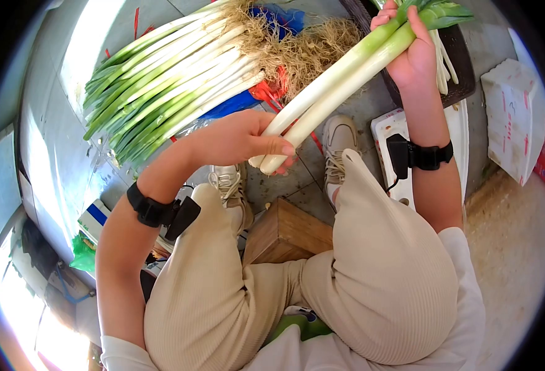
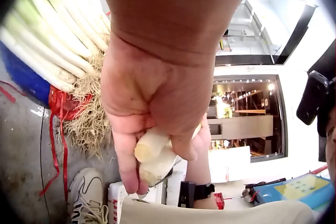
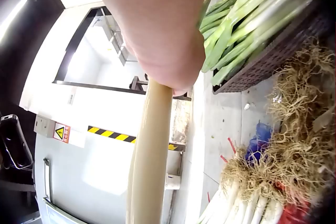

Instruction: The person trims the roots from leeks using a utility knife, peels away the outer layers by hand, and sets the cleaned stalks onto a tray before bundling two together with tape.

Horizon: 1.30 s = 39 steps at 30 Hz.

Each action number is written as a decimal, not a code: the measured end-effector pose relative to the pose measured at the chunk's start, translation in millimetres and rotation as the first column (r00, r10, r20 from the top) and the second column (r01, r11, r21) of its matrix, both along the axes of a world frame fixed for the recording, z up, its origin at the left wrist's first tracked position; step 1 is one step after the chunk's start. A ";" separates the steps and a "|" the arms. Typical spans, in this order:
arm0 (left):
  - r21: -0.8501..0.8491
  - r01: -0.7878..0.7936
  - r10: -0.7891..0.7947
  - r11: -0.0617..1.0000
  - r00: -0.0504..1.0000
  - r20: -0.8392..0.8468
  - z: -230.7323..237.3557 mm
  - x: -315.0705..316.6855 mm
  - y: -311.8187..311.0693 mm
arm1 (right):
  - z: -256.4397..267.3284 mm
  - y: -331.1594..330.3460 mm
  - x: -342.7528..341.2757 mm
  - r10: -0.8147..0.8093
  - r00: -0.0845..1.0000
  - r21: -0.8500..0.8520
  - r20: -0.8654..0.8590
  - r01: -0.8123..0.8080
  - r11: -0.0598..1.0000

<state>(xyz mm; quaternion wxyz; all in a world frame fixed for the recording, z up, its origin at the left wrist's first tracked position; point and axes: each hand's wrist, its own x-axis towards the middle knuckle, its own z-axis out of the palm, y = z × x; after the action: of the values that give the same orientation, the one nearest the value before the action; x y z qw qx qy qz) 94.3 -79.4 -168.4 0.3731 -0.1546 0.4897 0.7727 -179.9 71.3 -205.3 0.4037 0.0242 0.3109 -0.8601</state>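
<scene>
Two long green onions [image 1: 340, 86] slant across the head view, held between both hands. My left hand [image 1: 251, 137] grips their white lower ends, with the thumb laid over the stalks. In the left wrist view, the rootless ends of the onions [image 2: 152, 148] stick out between thumb and fingers. Up at the green end, my right hand [image 1: 413, 59] has its fingers curled round both stalks. From the right wrist view, the pale stalks [image 3: 152, 155] run down from under the right hand [image 3: 168, 61].
A big pile of green onions [image 1: 180, 80] with shaggy roots [image 1: 316, 52] lies on the floor at the left front. A dark crate [image 3: 262, 50] holds more green onions. A wooden block [image 1: 285, 232] stands between the feet, and a white box [image 1: 514, 117] sits at the right.
</scene>
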 end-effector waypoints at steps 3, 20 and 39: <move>0.010 -0.024 0.024 1.000 1.000 -0.001 2.1 -0.2 5.7 | -3.6 2.0 -2.3 -0.001 0.999 -0.060 0.046 0.004 0.998; -0.725 -0.266 -0.042 0.635 0.926 -0.376 6.3 -76.1 19.8 | 13.1 -24.5 51.8 -0.093 0.994 -0.082 -0.056 0.089 0.993; -0.523 -0.072 -0.012 0.849 0.988 -0.156 1.1 -120.2 35.9 | -7.3 5.0 55.8 0.016 0.965 0.068 -0.261 0.001 0.998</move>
<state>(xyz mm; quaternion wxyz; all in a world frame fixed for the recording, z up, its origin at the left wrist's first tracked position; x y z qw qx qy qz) -25.8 -43.5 -167.3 0.2656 -0.1989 0.7074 0.6241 -124.0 76.4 -212.6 0.3615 -0.0770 0.3902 -0.8433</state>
